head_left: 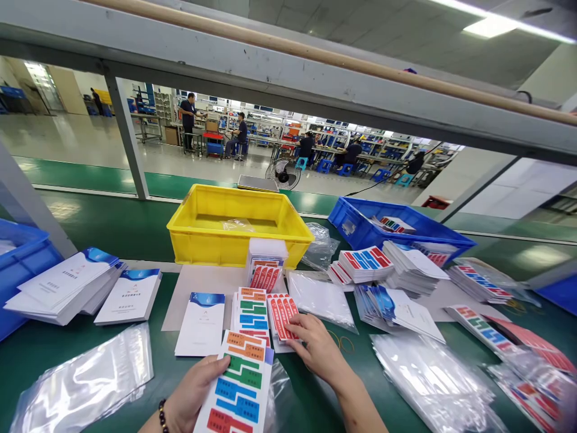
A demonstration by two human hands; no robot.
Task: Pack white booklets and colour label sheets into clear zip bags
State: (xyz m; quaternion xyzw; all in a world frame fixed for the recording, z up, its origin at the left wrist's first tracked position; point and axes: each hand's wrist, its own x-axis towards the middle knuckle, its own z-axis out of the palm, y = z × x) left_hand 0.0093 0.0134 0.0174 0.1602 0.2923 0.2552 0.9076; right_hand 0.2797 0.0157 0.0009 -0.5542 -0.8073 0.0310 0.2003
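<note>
My left hand (195,388) grips a sheet of coloured labels (241,385) in orange, green, blue and red, thumb on top; a blue-edged paper shows behind it. My right hand (318,349) has thumb and fingertips pinched at the right edge of the red label sheets (280,316). Just left of these lies a stack of multicoloured label sheets (252,310). A white booklet with a blue top (201,328) lies further left. Behind the stacks, more red label sheets (265,278) stand near a white stack (267,249).
A yellow bin (238,249) stands at the back, a blue bin (401,234) right of it. Booklet stacks (128,297) lie left. Clear plastic bags (85,385) lie front left, more bags (433,385) front right. Rubber bands (346,344) lie beside my right hand.
</note>
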